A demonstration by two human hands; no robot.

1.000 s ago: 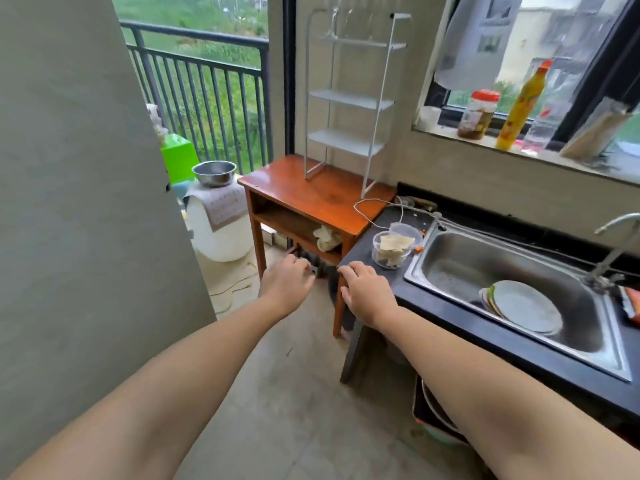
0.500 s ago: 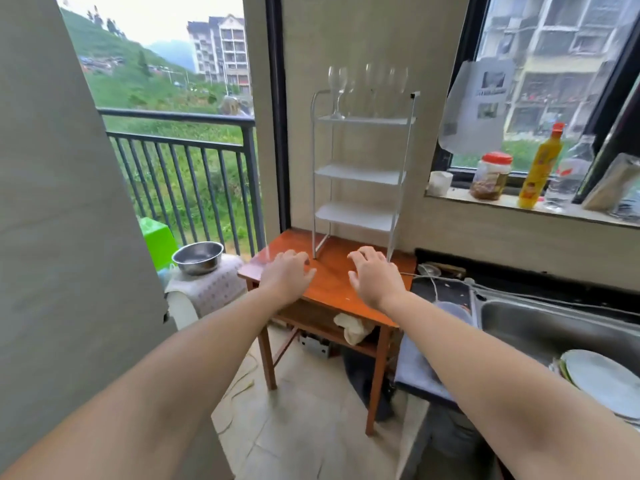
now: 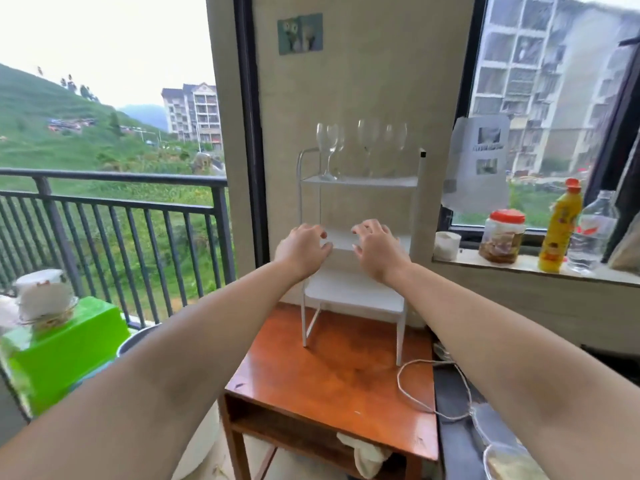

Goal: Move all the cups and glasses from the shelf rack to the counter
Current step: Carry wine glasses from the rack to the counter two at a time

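Note:
A white three-tier shelf rack [image 3: 360,182] stands on a small wooden table [image 3: 339,382] against the wall. Several clear stemmed wine glasses [image 3: 327,147] stand in a row on its top tier. The lower tiers look bare. My left hand [image 3: 301,245] and my right hand [image 3: 377,249] are both raised in front of the middle tier, fingers loosely curled, holding nothing. Both hands are well below the glasses. The dark counter [image 3: 460,410] runs along the right edge of the table.
A white cord [image 3: 408,386] trails from table to counter. A jar [image 3: 504,235], a yellow bottle [image 3: 561,233] and a clear bottle [image 3: 594,230] line the window sill. A green box [image 3: 65,351] and a railing [image 3: 114,202] lie left. A container [image 3: 509,460] sits on the counter.
My view has tilted up and moved closer to the rack. Both hands have risen from table height to the middle tier. The sink has left the view.

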